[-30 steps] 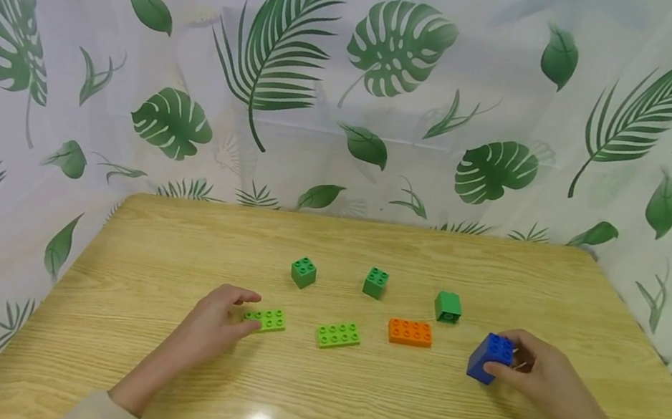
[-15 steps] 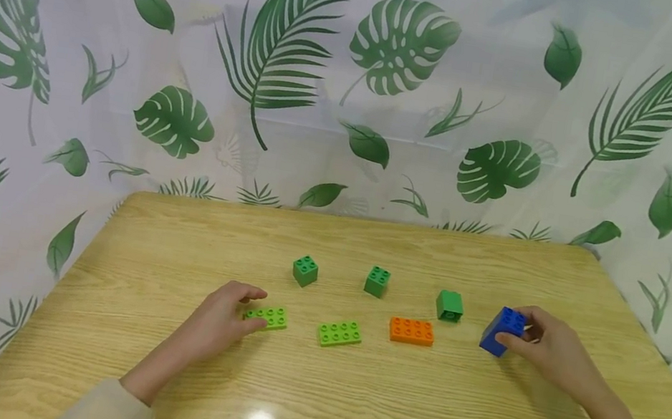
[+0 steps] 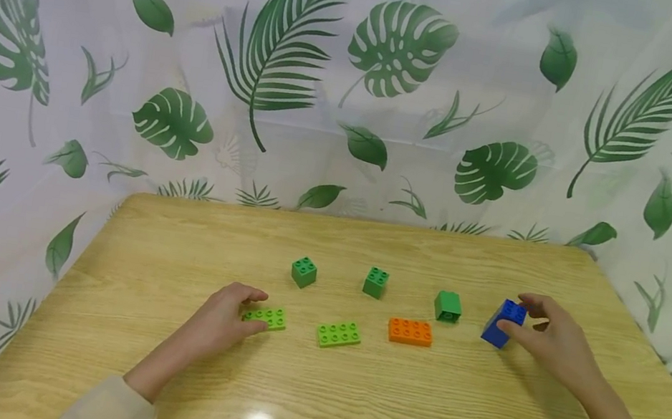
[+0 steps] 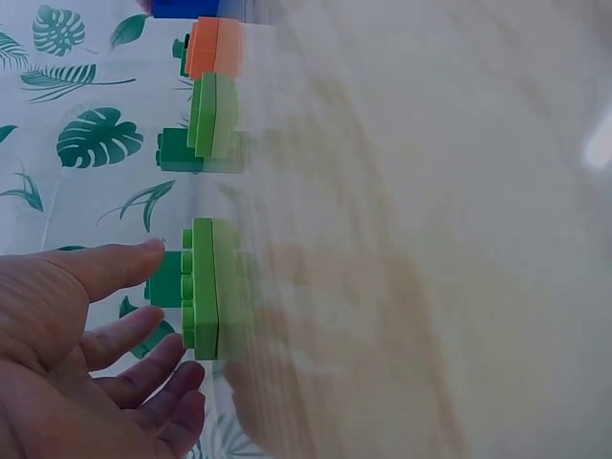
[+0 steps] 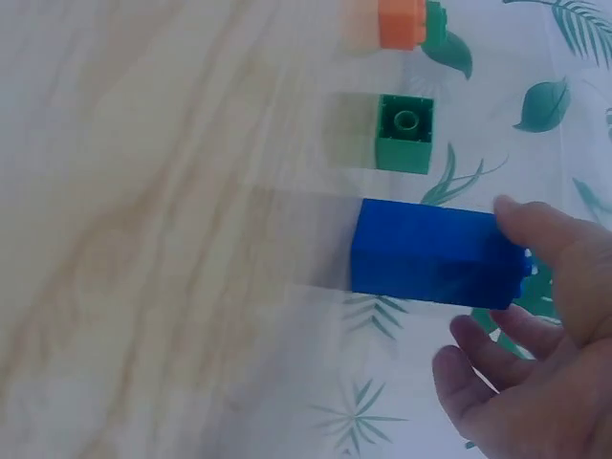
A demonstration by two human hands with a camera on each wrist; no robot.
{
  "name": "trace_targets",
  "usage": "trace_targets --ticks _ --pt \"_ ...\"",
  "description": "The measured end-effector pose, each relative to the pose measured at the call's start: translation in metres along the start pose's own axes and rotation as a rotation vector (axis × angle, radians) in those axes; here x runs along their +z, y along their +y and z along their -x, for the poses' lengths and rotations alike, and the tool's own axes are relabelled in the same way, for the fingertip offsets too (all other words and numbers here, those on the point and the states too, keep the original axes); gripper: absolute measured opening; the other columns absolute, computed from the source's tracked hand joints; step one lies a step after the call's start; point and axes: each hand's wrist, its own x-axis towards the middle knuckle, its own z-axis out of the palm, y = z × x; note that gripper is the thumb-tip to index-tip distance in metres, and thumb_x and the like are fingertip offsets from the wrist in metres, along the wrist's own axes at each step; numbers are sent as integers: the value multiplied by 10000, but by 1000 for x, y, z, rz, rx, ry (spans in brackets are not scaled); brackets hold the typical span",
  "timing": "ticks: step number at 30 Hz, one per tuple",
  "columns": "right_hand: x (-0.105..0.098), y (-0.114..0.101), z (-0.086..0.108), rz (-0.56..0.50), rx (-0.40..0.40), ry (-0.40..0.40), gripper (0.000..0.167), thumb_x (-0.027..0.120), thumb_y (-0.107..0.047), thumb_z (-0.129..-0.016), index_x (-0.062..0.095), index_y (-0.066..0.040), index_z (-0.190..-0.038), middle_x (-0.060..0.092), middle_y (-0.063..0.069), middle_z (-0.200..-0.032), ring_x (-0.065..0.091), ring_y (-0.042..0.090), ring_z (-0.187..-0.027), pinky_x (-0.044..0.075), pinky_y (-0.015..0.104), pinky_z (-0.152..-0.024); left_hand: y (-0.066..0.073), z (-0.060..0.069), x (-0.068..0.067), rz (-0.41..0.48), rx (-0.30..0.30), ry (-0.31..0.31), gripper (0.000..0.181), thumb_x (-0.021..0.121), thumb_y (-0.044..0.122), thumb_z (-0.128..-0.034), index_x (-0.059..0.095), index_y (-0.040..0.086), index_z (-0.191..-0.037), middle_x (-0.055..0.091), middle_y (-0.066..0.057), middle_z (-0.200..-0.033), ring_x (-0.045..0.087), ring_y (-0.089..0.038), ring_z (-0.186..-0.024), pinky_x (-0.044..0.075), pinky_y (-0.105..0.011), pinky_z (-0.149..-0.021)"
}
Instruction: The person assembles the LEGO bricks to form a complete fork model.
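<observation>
The tall blue block (image 3: 503, 325) stands upright at the right of the row, studs up. My right hand (image 3: 560, 344) is around its upper end with fingers spread; the thumb touches the near upper edge, and a fingertip lies just behind the top. In the right wrist view, the blue block (image 5: 430, 253) has the thumb and a finger of my right hand (image 5: 545, 354) on either side of its studded end. My left hand (image 3: 223, 319) is loosely spread around the left end of a light green brick (image 3: 274, 319); a gap shows beside this brick (image 4: 204, 287) in the left wrist view.
Another light green brick (image 3: 339, 335) and an orange brick (image 3: 410, 332) lie between the hands. Behind them are two studded green cubes (image 3: 303, 273) (image 3: 375, 284) and a green block (image 3: 448, 307) on its side. A leaf-patterned curtain (image 3: 405, 184) backs the wooden table (image 3: 359, 401).
The blue block and my right hand have moved back and slightly right across the table. The right fingers are spread a little wider around its top. My left hand has barely shifted.
</observation>
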Motion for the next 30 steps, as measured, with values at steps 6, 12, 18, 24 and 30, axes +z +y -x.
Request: trace_targets --ticks 6,12,18,24,30 --pt "-1 -17 5 9 -28 100 591 746 -258 -976 523 115 -1377 561 326 -1313 554 466 -1112 449 224 -826 3 -2 1 -17 -14 -21 451 812 120 -907 665 -7 -1314 628 -134 -1282 608 -287 -1165 492 -478 -1004" --pt "2 -40 10 -9 -123 208 493 775 -133 -937 580 86 -1333 571 267 -1276 555 385 -1099 383 94 -824 2 -6 4 -41 23 -47 446 822 102 -894 675 -28 -1294 651 -136 -1246 603 -286 -1152 494 -474 -999" --pt "9 -60 11 -59 -171 213 454 799 -86 -906 614 38 -1303 602 216 -1273 539 50 -1048 407 46 -825 0 -8 6 -54 33 -45 426 831 108 -886 692 -6 -1272 659 -113 -1229 592 -280 -1159 483 -476 -1012" --pt "22 -76 8 -73 -240 177 426 791 -64 -911 621 19 -1292 644 191 -1238 525 -11 -1014 419 60 -821 0 -11 8 -81 78 -36 360 839 89 -873 732 7 -1206 675 -93 -1162 597 -256 -1096 496 -462 -968" --pt "42 -95 2 -59 -311 124 396 802 -58 -897 643 -6 -1256 672 138 -1184 605 246 -1001 522 242 -776 0 -13 11 -95 86 -48 308 828 75 -879 753 15 -1172 677 -78 -1108 592 -247 -1058 500 -451 -940"
